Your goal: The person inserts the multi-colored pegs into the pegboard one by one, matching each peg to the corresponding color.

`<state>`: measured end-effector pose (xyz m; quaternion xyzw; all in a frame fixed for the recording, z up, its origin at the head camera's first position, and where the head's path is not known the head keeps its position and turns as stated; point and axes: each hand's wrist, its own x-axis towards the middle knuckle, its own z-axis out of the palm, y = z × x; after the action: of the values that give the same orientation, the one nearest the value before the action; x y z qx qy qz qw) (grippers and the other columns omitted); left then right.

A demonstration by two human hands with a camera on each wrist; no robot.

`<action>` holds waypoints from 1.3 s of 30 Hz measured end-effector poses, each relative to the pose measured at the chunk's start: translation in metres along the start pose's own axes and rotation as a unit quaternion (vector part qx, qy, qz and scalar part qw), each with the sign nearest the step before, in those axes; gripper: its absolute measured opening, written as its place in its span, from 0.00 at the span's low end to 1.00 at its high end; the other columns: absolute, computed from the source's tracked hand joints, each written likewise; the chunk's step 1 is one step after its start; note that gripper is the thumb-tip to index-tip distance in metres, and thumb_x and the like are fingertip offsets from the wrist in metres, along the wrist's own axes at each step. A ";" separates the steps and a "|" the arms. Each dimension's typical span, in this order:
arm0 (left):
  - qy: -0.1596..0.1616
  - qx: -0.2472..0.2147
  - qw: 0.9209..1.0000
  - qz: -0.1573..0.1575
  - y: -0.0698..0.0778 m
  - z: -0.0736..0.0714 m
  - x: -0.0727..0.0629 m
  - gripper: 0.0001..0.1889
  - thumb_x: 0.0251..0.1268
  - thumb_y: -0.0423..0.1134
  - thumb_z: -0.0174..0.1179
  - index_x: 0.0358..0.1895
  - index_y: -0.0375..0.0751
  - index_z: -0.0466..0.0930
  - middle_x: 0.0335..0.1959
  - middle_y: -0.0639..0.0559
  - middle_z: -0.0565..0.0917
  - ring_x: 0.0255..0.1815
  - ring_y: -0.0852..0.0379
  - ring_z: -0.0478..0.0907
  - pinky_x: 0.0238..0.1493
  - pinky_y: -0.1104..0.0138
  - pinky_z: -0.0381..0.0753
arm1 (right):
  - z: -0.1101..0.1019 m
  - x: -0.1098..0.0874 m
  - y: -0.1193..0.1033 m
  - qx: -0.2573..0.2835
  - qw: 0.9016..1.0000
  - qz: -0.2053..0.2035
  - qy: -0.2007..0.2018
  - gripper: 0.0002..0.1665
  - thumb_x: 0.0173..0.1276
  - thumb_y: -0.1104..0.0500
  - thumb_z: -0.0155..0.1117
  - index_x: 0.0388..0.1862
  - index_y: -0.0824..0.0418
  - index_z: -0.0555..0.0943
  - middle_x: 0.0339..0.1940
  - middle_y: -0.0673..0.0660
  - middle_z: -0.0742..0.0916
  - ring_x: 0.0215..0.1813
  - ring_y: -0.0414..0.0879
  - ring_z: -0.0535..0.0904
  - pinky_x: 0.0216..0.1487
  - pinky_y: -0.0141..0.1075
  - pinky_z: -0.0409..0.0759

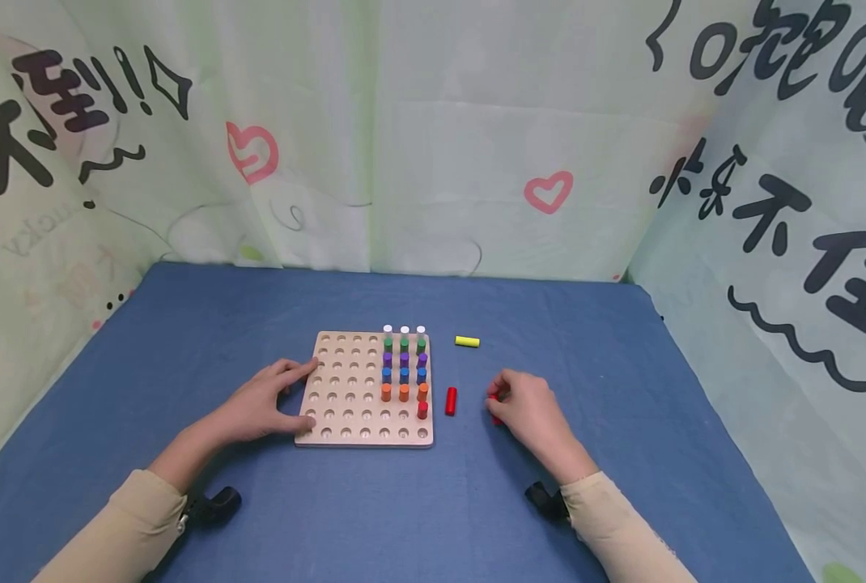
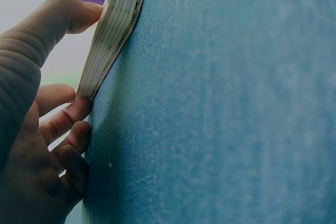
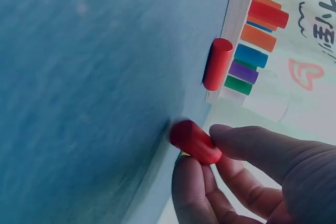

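A wooden pegboard (image 1: 345, 421) lies on the blue cloth, with rows of round holes. Three columns of coloured pegs stand in its right part: white, green, purple, blue and orange rows, plus one red peg (image 1: 422, 410) in the rightmost column. My left hand (image 1: 261, 402) rests against the board's left edge, thumb and fingers spread along it. Between thumb and fingers, my right hand (image 1: 535, 409) pinches a red peg (image 3: 195, 141), held tilted right of the board. Another red peg (image 1: 451, 401) lies loose beside the board's right edge.
A yellow peg (image 1: 467, 342) lies on its side beyond the board's right side. Blue cloth (image 1: 586, 340) covers the table. A pale printed curtain (image 1: 447, 162) rises along the back and both sides.
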<state>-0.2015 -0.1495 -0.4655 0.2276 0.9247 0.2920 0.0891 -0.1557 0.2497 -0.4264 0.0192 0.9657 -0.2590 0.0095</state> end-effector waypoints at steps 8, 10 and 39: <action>0.002 -0.001 1.000 0.002 -0.001 0.000 0.001 0.51 0.56 0.59 0.74 0.81 0.44 0.63 0.62 0.46 0.75 0.63 0.43 0.72 0.59 0.48 0.72 | -0.001 0.001 -0.010 0.019 1.000 0.001 0.017 0.06 0.64 0.63 0.74 0.32 0.57 0.84 0.26 0.50 0.85 0.28 0.41 0.79 0.31 0.36 0.76; 0.002 -0.001 1.000 0.002 -0.001 0.000 0.001 0.51 0.56 0.59 0.74 0.81 0.44 0.63 0.62 0.46 0.75 0.63 0.43 0.72 0.59 0.48 0.72 | -0.001 0.001 -0.014 0.021 1.000 0.003 0.020 0.06 0.64 0.62 0.75 0.32 0.57 0.84 0.28 0.51 0.85 0.28 0.42 0.78 0.31 0.36 0.76; 0.004 0.001 1.000 0.009 -0.002 0.000 0.000 0.50 0.56 0.59 0.73 0.81 0.44 0.63 0.62 0.46 0.75 0.63 0.43 0.72 0.58 0.48 0.72 | 0.006 -0.002 -0.079 0.132 0.990 -0.038 0.026 0.08 0.63 0.54 0.78 0.29 0.53 0.86 0.24 0.47 0.86 0.22 0.43 0.76 0.25 0.38 0.75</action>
<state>-0.2023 -0.1506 -0.4668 0.2344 0.9235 0.2923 0.0826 -0.1571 0.1784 -0.3917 -0.0099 0.9228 -0.3840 -0.0285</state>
